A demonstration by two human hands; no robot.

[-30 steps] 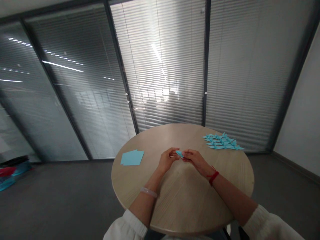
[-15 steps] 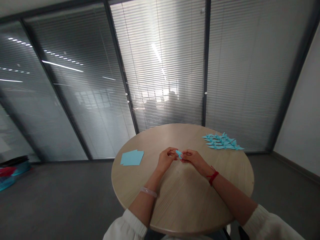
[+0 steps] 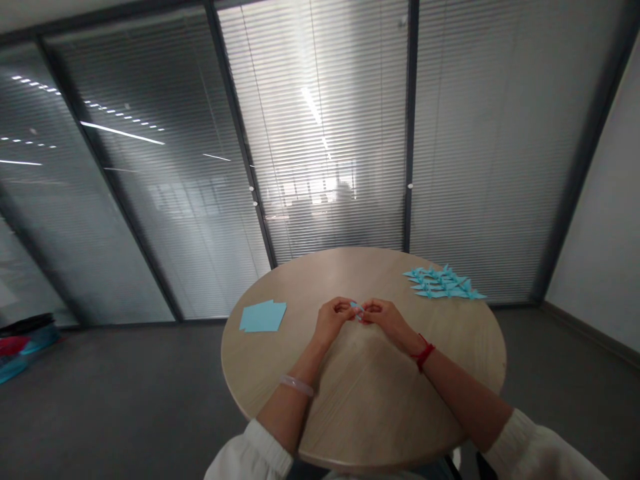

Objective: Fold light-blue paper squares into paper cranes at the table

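My left hand (image 3: 333,319) and my right hand (image 3: 386,317) meet over the middle of a round wooden table (image 3: 365,400). Between their pinched fingertips is a small folded piece of light blue paper (image 3: 357,309), mostly hidden by the fingers. A pale bangle sits on my left wrist and a red cord on my right wrist. Both hands are closed on the paper, just above the tabletop.
A small stack of flat light blue paper sheets (image 3: 263,316) lies at the table's left. Several folded blue paper figures (image 3: 443,283) lie in a cluster at the far right. Glass walls with blinds stand behind the table. A dark and blue bag (image 3: 23,337) lies on the floor at far left.
The fingertips of both hands have drawn closer together around the blue paper, so less of it shows now. The arms have barely moved.
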